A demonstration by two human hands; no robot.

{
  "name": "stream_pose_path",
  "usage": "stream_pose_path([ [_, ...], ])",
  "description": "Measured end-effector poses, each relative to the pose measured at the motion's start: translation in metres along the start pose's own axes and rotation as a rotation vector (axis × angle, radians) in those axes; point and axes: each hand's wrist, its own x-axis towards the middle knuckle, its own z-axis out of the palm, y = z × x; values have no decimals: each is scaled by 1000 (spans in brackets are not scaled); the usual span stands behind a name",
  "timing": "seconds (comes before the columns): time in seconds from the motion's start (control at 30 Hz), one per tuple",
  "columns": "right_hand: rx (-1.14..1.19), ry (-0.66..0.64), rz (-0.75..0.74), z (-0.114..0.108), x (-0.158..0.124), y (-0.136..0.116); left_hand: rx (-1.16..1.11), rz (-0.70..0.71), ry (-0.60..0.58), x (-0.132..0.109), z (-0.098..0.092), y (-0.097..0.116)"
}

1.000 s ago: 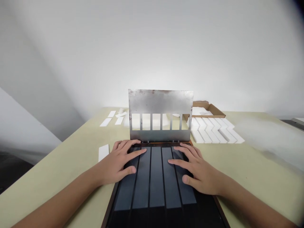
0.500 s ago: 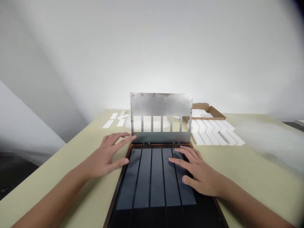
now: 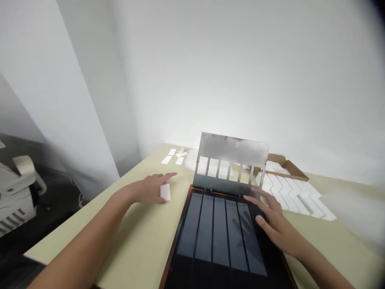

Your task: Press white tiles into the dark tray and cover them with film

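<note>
A dark tray (image 3: 184, 224) with several long black strips (image 3: 221, 228) lies in front of me. Its slotted metal lid (image 3: 231, 154) stands upright at the far edge. My left hand (image 3: 147, 188) lies flat on the table left of the tray, fingers stretched out over a small white strip (image 3: 165, 192). My right hand (image 3: 275, 224) rests on the tray's right side, fingers spread on the black strips.
Rows of white strips (image 3: 296, 194) lie on the table to the right, behind them an open cardboard box (image 3: 285, 166). A few loose white strips (image 3: 174, 156) lie at the far left. The table's left edge drops off near a white machine (image 3: 18, 188).
My left hand left the black strips and moved left onto the white strip on the table. The view swung left. My right hand stayed on the tray.
</note>
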Motion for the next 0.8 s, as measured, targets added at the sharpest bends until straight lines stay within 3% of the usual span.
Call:
stream_pose_path([
  [0.1, -173, 194, -44, -27, 40, -7, -10, -16, -2, -2, -2, 7],
  [0.23, -254, 331, 41, -69, 119, -20, -15, 3, 6, -4, -3, 15],
  [0.33, -303, 360, 96, -87, 173, -24, -16, 41, 27, -5, -2, 18],
  [0.43, -326, 277, 139, -92, 204, -24, -28, 88, 70, -4, -1, 17],
  [0.6, -373, 139, 123, -107, 201, -28, -93, 153, 194, 4, 1, 8],
  [0.8, -443, 106, -37, -140, 137, -55, -215, 226, 383, 23, 11, -5],
])
